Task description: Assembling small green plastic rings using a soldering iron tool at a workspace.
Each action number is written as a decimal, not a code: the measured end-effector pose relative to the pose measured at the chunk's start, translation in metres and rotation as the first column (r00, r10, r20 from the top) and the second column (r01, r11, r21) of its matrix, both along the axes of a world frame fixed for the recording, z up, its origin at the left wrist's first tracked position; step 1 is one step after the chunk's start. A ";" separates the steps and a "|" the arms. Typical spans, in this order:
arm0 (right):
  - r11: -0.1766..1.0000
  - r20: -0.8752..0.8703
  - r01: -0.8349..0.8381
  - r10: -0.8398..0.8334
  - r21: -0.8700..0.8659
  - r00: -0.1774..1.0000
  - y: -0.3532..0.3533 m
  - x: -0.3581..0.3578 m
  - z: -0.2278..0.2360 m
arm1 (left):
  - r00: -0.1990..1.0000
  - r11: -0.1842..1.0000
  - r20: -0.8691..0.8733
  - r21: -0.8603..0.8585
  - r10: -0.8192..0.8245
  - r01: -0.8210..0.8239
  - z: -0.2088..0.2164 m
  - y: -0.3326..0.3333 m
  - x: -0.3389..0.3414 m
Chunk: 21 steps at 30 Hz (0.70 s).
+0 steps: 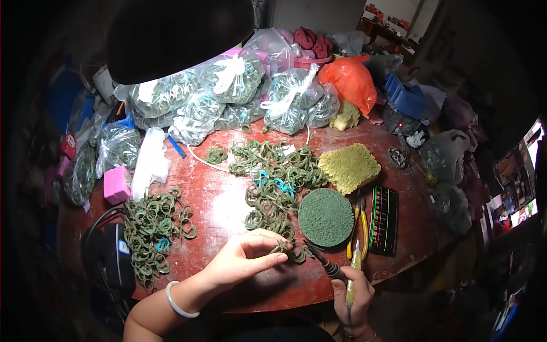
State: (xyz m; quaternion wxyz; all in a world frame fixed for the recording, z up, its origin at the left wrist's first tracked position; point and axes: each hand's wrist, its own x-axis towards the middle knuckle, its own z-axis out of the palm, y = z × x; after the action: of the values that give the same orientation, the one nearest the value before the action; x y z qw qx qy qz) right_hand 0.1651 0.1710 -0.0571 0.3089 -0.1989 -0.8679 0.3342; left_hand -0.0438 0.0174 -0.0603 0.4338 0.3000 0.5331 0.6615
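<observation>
My left hand [242, 261], with a white bangle on the wrist, is closed in a pinch on a small green ring [281, 247]. In my right hand [358, 296] is a soldering iron [332, 269] with a dark handle, its metal tip slanting up and left toward that ring. A slim yellowish pen-shaped tool [352, 273] stands upright along the same hand's fingers. Just beyond my hands lies a loose heap of green rings [270, 202] with several bright blue pieces among them. A round green textured disc [325, 218] rests to the right of the heap.
Yellow-handled pliers [365, 231] and a black rectangular panel [383, 222] lie right of the disc. Behind is a yellow sponge block [350, 166]. Another ring heap [156, 228] sits left, beside a black box [118, 256]. Filled plastic bags [231, 80] line the back under a dark lamp [179, 40].
</observation>
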 end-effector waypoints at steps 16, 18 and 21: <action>0.997 -0.022 -0.049 0.048 -0.057 0.999 0.001 -0.016 0.021 | 0.976 0.999 0.218 0.036 -0.003 -0.005 0.002 0.000 0.002; 0.962 -0.049 -0.070 0.059 -0.266 0.997 0.000 -0.023 0.026 | 0.977 0.999 0.211 0.031 0.001 -0.008 0.000 0.000 0.002; 0.817 -0.161 -0.239 0.180 -0.525 0.970 0.002 -0.037 0.048 | 0.986 0.999 0.165 0.040 -0.001 -0.005 -0.001 0.000 0.001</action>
State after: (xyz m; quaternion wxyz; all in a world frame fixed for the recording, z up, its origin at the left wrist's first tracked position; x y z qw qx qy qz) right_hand 0.1283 0.1734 -0.0089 0.2463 -0.1635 -0.7374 0.6072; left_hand -0.0430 0.0171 -0.0618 0.4698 0.2522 0.4822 0.6950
